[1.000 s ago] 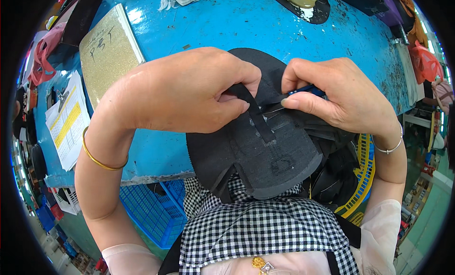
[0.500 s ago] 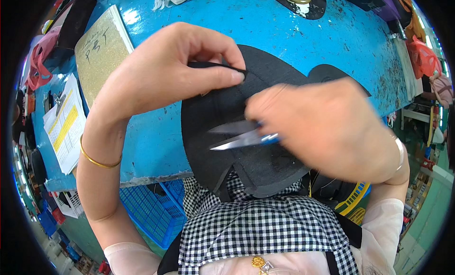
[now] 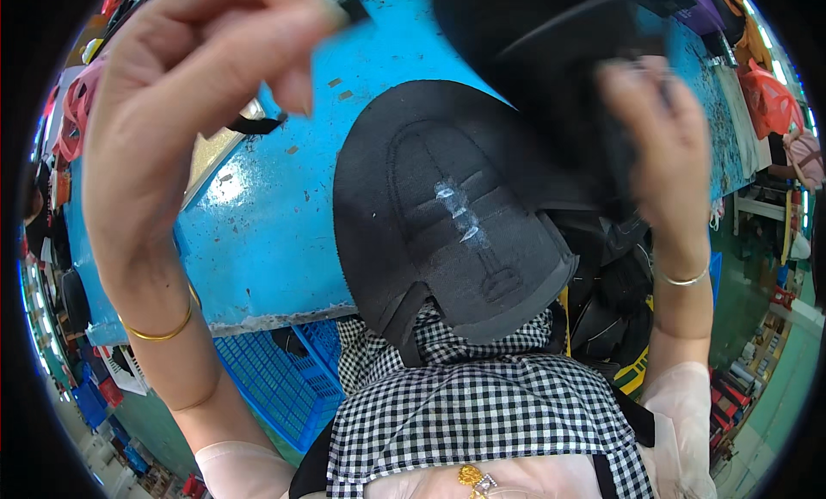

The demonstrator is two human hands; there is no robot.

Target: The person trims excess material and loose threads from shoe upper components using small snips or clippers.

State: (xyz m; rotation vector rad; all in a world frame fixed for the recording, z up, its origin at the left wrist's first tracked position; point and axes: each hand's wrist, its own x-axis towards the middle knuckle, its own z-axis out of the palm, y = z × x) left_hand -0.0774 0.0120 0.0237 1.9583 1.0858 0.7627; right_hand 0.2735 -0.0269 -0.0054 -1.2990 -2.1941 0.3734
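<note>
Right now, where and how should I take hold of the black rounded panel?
Probably pinch the black rounded panel by its left rim, coming from the left: that thin edge shows uncovered against the blue table, while white marks line its middle and blurred dark material by the right hand hides part of its right.

A plain gold bangle (image 3: 159, 335) circles the wrist of the left hand (image 3: 172, 103); a slim silver bracelet (image 3: 684, 280) rings that of the right hand (image 3: 671, 146). The short, sheer whitish left sleeve (image 3: 237, 469) and right sleeve (image 3: 680, 413) leave the forearms bare. A black-and-white gingham apron (image 3: 465, 404) covers the front, with black fabric (image 3: 632, 417) beside its bib. A yellow-gold pendant (image 3: 469, 475) hangs next to a silvery ornament (image 3: 486, 484), perhaps set with stones.
</note>
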